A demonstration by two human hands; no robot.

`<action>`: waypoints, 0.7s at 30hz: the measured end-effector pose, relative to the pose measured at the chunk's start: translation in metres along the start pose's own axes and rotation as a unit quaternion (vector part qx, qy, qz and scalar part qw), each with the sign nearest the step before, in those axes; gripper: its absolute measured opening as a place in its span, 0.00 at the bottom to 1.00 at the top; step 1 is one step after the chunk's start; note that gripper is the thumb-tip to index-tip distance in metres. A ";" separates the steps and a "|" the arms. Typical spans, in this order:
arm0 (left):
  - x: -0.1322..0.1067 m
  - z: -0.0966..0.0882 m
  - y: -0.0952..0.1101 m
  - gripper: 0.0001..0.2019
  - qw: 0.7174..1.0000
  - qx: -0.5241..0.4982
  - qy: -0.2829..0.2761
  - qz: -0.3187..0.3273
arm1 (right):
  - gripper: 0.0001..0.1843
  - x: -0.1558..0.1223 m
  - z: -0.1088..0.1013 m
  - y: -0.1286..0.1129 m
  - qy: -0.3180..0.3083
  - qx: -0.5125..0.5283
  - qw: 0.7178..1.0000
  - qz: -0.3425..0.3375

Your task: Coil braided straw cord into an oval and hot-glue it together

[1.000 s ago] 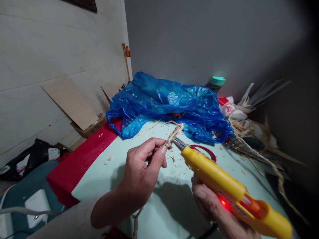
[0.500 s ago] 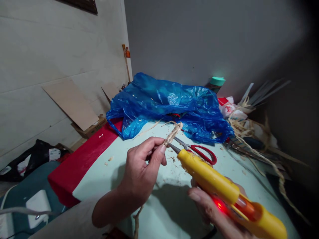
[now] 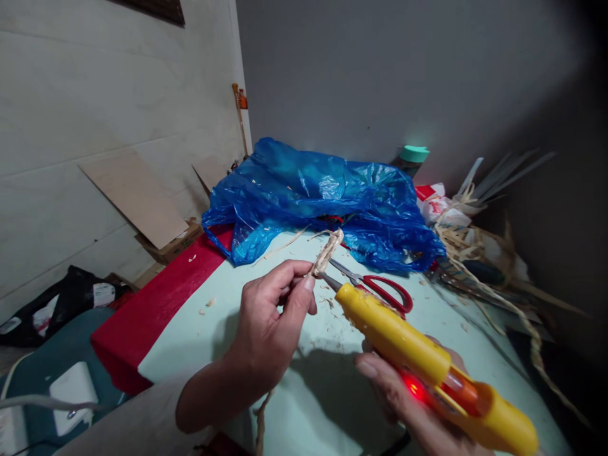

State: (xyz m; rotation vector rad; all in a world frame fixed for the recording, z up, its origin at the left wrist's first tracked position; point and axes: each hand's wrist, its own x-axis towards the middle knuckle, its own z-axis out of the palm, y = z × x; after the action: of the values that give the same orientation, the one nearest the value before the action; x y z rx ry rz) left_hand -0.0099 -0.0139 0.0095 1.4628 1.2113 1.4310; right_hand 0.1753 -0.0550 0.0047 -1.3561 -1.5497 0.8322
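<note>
My left hand pinches a braided straw cord between thumb and fingers; the cord's looped end sticks up past the fingertips and its tail hangs below my wrist. My right hand grips a yellow glue gun with a red light glowing near the trigger. The gun's metal nozzle touches the cord just beside my left thumb. Red-handled scissors lie on the pale green tabletop right behind the gun.
A crumpled blue plastic bag lies at the back of the table. Dried straw strips and wrappers pile at the right. A red mat covers the table's left side. Cardboard sheets lean on the left wall.
The glue gun has slid left and slightly down, bringing its nozzle against the cord by my left thumb. My left hand has hardly moved.
</note>
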 end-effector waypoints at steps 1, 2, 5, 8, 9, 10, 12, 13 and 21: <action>0.000 0.000 0.000 0.08 1.000 0.000 -0.002 -0.001 | 0.09 0.001 -0.003 0.004 -0.004 -0.003 1.000 0.000; 0.000 0.000 0.001 0.08 1.000 0.001 -0.004 -0.002 | 0.10 0.002 -0.006 0.007 -0.009 -0.001 1.000 0.000; 0.000 0.001 0.002 0.07 1.000 0.006 -0.001 -0.004 | 0.12 0.004 -0.015 0.017 -0.045 0.027 0.999 0.008; 0.000 0.002 0.003 0.07 1.000 0.010 0.004 -0.005 | 0.12 0.005 -0.019 0.022 -0.065 0.056 0.996 0.022; 0.000 0.002 0.003 0.07 1.000 0.010 0.005 -0.004 | 0.12 0.005 -0.019 0.022 -0.065 0.058 0.996 0.022; 0.001 0.002 0.003 0.07 1.000 0.011 0.006 -0.002 | 0.13 0.005 -0.019 0.021 -0.062 0.057 0.996 0.020; 0.001 0.002 0.002 0.07 1.000 0.013 0.006 0.000 | 0.13 0.005 -0.017 0.018 -0.051 0.041 0.998 0.017; 0.000 0.001 0.001 0.07 1.000 0.014 0.006 0.001 | 0.13 0.005 -0.016 0.015 -0.044 0.029 0.998 0.018; -0.001 0.002 0.002 0.07 1.000 0.020 0.003 0.007 | 0.13 0.000 -0.005 0.005 0.002 0.017 0.999 0.044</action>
State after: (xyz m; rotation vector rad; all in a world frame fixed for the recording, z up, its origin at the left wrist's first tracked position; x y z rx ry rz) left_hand -0.0077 -0.0156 0.0109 1.4981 1.2407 1.4289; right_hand 0.1815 -0.0543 0.0018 -1.4090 -1.4733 0.9058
